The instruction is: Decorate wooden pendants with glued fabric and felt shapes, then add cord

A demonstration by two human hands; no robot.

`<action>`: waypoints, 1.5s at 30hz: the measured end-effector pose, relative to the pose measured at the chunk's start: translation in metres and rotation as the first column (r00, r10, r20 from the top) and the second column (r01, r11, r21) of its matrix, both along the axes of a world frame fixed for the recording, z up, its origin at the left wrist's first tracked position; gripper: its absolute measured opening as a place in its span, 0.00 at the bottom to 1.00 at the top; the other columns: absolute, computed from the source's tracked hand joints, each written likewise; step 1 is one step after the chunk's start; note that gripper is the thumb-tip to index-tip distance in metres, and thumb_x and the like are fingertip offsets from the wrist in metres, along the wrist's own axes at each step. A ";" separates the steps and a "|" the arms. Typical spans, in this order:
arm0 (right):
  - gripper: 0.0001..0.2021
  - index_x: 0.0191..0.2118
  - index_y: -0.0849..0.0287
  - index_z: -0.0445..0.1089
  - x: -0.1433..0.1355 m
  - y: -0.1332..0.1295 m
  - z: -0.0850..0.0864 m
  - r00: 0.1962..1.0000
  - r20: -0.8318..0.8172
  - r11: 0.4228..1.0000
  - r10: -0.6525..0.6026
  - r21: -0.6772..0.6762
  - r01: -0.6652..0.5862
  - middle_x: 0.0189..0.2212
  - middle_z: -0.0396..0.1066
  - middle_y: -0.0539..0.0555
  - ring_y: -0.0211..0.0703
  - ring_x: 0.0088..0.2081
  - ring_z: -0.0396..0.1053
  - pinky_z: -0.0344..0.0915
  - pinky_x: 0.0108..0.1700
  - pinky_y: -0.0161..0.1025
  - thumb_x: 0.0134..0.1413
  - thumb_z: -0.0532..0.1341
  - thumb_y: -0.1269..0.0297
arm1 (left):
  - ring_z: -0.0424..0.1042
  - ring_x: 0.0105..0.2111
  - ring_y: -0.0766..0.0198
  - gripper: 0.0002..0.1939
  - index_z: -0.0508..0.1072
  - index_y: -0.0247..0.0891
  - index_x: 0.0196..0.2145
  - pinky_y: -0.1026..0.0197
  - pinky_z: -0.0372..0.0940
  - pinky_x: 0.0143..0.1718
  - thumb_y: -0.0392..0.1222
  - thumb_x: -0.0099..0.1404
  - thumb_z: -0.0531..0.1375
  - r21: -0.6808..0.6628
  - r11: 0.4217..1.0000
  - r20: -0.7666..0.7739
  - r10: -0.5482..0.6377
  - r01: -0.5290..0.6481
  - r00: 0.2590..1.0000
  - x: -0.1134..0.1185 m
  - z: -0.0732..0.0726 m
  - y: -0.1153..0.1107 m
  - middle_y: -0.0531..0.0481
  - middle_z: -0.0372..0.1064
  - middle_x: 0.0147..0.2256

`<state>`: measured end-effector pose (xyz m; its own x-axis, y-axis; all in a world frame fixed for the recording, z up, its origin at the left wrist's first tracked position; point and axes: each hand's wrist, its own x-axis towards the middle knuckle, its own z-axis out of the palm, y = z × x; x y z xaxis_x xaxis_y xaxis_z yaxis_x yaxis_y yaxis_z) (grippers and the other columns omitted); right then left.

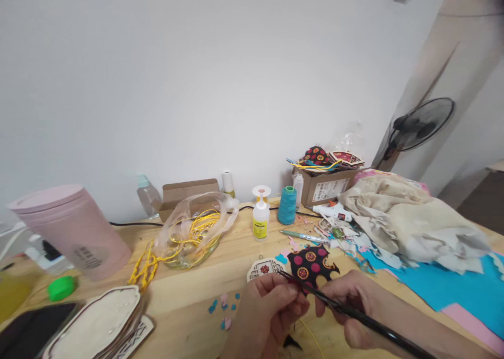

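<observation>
A pale wooden ornament (255, 267) with lattice cut-outs and a small red flower motif in its centre shows just beyond my left hand (271, 304). The fingers are closed on its lower edge, which they hide. My right hand (354, 301) grips a long, slim black tool (338, 305), possibly tweezers. Its thin tip reaches the ornament's right side. Behind the hands lies a black patterned fabric scrap (313, 264) with cut-out edges. Small blue and pink pieces (224, 306) are scattered left of my left hand, and a yellow cord (311, 338) runs below.
Behind stand a glue bottle (260, 222), a blue thread cone (287, 206) and a filled cardboard box (326, 186). Left are a bag of yellow cords (200, 233), a pink bin (74, 233) and stacked wooden plates (98, 322). Crumpled cloth (413, 217) and blue felt (437, 280) lie right.
</observation>
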<state>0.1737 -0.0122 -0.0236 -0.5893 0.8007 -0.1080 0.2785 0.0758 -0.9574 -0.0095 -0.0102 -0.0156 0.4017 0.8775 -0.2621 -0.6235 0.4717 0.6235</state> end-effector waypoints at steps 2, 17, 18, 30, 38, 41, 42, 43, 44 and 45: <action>0.25 0.30 0.63 0.66 -0.002 0.000 0.004 1.000 -0.003 1.000 -0.005 -0.021 0.005 0.15 0.47 0.42 0.28 0.17 0.41 0.39 0.18 0.31 0.34 0.60 0.42 | 0.64 0.17 0.73 0.04 0.71 0.31 0.16 0.68 0.63 0.27 0.30 0.42 0.64 -0.006 1.000 0.003 0.008 -0.008 1.000 0.000 0.001 0.000 0.52 0.68 0.14; 0.14 0.29 0.61 0.65 0.001 0.001 0.009 0.993 0.101 0.998 -0.068 0.025 0.066 0.15 0.48 0.43 0.29 0.17 0.43 0.41 0.17 0.29 0.42 0.58 0.53 | 0.66 0.18 0.72 0.06 0.70 0.32 0.15 0.67 0.63 0.27 0.32 0.41 0.65 -0.037 0.999 -0.054 0.008 -0.010 0.999 -0.001 -0.002 -0.002 0.52 0.68 0.15; 0.13 0.30 0.60 0.66 0.003 0.001 0.005 0.990 0.116 0.996 -0.077 0.052 0.072 0.15 0.48 0.43 0.30 0.17 0.43 0.40 0.17 0.30 0.42 0.59 0.55 | 0.65 0.18 0.72 0.06 0.70 0.32 0.15 0.67 0.63 0.27 0.32 0.41 0.65 -0.037 0.999 -0.052 0.006 -0.008 0.999 -0.001 -0.002 -0.002 0.52 0.68 0.15; 0.12 0.31 0.57 0.66 0.005 0.000 0.012 0.989 0.146 0.994 -0.014 0.110 -0.002 0.18 0.46 0.43 0.32 0.21 0.42 0.38 0.20 0.32 0.34 0.63 0.68 | 0.66 0.18 0.71 0.05 0.70 0.32 0.15 0.67 0.62 0.28 0.31 0.43 0.63 -0.010 1.000 -0.032 -0.027 0.027 0.999 -0.001 -0.001 -0.001 0.52 0.67 0.14; 0.11 0.29 0.59 0.66 0.003 0.003 0.011 0.999 0.052 1.000 0.014 -0.006 -0.014 0.17 0.45 0.42 0.30 0.19 0.40 0.37 0.20 0.32 0.33 0.64 0.68 | 0.65 0.17 0.72 0.05 0.70 0.32 0.15 0.66 0.63 0.29 0.31 0.43 0.63 -0.019 1.000 -0.029 -0.025 0.024 0.999 -0.001 0.000 -0.002 0.53 0.67 0.14; 0.12 0.28 0.60 0.66 0.003 0.005 0.013 0.999 0.035 0.999 0.024 -0.037 -0.022 0.16 0.45 0.41 0.29 0.19 0.40 0.37 0.19 0.31 0.31 0.66 0.66 | 0.66 0.18 0.72 0.04 0.70 0.31 0.15 0.66 0.64 0.29 0.30 0.43 0.63 -0.032 0.999 -0.020 -0.022 0.022 1.000 -0.001 0.000 -0.001 0.52 0.69 0.15; 0.13 0.28 0.60 0.66 0.002 0.005 0.014 0.999 0.035 0.998 0.023 -0.051 -0.021 0.16 0.45 0.41 0.29 0.19 0.40 0.36 0.19 0.31 0.31 0.66 0.65 | 0.66 0.18 0.72 0.04 0.70 0.31 0.15 0.66 0.64 0.29 0.30 0.43 0.63 -0.034 0.999 -0.017 -0.023 0.022 1.000 -0.001 0.000 -0.001 0.52 0.69 0.15; 0.13 0.28 0.60 0.66 0.002 0.005 0.015 0.999 0.039 0.997 0.023 -0.070 -0.021 0.16 0.45 0.41 0.29 0.19 0.40 0.36 0.19 0.31 0.31 0.66 0.64 | 0.66 0.18 0.72 0.04 0.71 0.31 0.15 0.66 0.64 0.30 0.30 0.43 0.63 -0.035 0.999 -0.012 -0.024 0.024 1.000 -0.001 0.001 -0.001 0.52 0.69 0.15; 0.13 0.28 0.60 0.65 0.000 0.005 0.016 0.999 0.048 0.996 0.025 -0.086 -0.021 0.15 0.45 0.41 0.29 0.18 0.41 0.36 0.18 0.30 0.32 0.65 0.62 | 0.66 0.18 0.72 0.04 0.71 0.31 0.15 0.66 0.64 0.30 0.29 0.43 0.63 -0.033 0.999 -0.007 -0.026 0.026 1.000 -0.001 0.001 -0.001 0.52 0.69 0.15; 0.13 0.28 0.61 0.65 -0.001 0.005 0.018 0.998 0.060 0.995 0.026 -0.102 -0.020 0.15 0.45 0.41 0.28 0.18 0.41 0.36 0.18 0.30 0.33 0.65 0.61 | 0.66 0.17 0.72 0.05 0.70 0.31 0.15 0.65 0.65 0.30 0.29 0.43 0.63 -0.031 0.999 -0.004 -0.026 0.026 1.000 -0.002 0.001 -0.001 0.52 0.68 0.15</action>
<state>0.1725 -0.0074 -0.0053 -0.5972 0.7702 -0.2240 0.3357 -0.0136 -0.9419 -0.0111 -0.0109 -0.0143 0.4232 0.8582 -0.2906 -0.6079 0.5068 0.6112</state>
